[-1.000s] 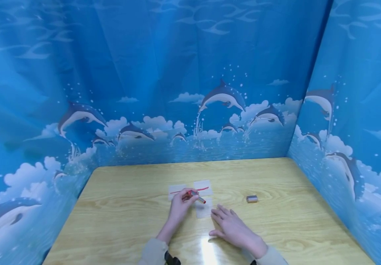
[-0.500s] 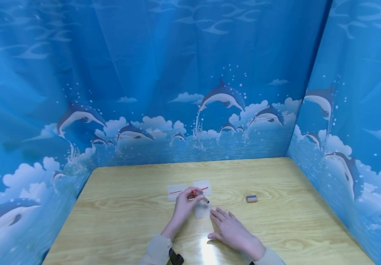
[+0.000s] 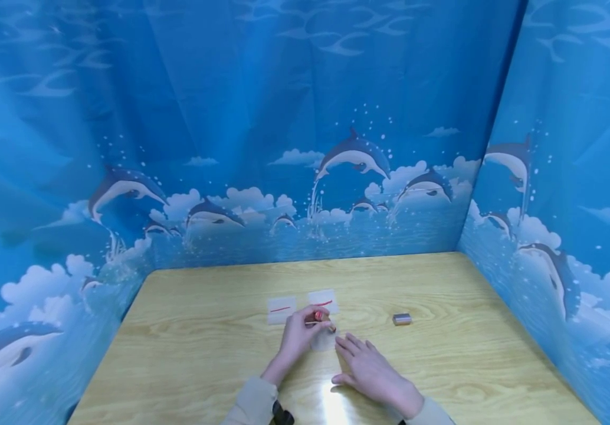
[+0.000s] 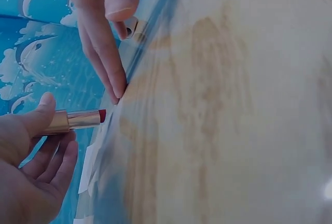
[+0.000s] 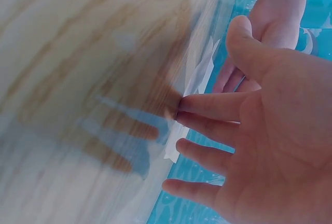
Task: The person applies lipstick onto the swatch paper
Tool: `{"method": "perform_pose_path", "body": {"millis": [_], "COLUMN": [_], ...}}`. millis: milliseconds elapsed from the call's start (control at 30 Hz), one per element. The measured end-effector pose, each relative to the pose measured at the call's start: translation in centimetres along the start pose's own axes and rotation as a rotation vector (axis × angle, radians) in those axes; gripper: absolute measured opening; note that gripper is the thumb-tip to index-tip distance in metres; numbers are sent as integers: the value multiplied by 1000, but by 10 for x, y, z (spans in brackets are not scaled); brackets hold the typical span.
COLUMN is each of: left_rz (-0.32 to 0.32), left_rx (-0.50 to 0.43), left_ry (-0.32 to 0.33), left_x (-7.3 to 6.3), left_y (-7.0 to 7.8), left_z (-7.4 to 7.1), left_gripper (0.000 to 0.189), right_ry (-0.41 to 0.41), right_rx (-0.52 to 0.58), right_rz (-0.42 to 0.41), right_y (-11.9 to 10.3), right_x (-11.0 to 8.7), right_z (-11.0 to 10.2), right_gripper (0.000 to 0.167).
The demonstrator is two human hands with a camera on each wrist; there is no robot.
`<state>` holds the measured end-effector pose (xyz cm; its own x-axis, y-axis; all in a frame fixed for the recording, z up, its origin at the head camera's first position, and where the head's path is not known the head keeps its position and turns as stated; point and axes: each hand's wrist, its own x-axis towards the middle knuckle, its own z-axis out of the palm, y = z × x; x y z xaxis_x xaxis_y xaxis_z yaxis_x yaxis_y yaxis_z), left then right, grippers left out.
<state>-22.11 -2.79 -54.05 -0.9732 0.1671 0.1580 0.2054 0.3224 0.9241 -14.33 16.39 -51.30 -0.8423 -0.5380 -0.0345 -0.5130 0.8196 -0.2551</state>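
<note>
My left hand [image 3: 295, 340] pinches a lipstick [image 4: 83, 120] between thumb and fingers. Its short red tip points toward my right hand, low over the nearest paper slip [image 3: 321, 343], which the left hand partly covers. My right hand [image 3: 373, 370] lies with fingers straight and spread, the fingertips right at that slip's right edge. Behind the left hand are two more white slips: a left one [image 3: 279, 317] and a right one [image 3: 322, 296], each with a red streak across it.
A short metallic cap [image 3: 402, 319] lies on its side on the wood-grain table [image 3: 199, 342], to the right of the slips. Blue dolphin-print curtains [image 3: 262, 230] stand along the table's back and sides. Light glares near the front edge.
My left hand has moved a little right and nearer with the lipstick, over the nearest slip, uncovering more of the left slip. My right hand stays almost still.
</note>
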Motion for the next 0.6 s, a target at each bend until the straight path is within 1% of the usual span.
{"method": "perform_pose_path", "body": {"millis": [200, 267, 500, 600], "left_rz": [55, 63, 57, 64], "left_rx": [29, 34, 63, 75], "left_ry": [-9, -12, -31, -33], "left_x": [-3, -3, -3, -3], "left_y": [-1, -1, 0, 0], "left_z": [3, 3, 1, 0], "left_gripper": [21, 21, 20, 20], "right_ry": [6, 7, 4, 5], "right_rx": [-4, -6, -2, -5], "right_rz": [-2, -3, -4, -4], "right_y": [0, 0, -1, -1], "right_x": [0, 0, 0, 0], "right_z": [0, 0, 0, 0], "right_gripper": [78, 78, 77, 77]}}
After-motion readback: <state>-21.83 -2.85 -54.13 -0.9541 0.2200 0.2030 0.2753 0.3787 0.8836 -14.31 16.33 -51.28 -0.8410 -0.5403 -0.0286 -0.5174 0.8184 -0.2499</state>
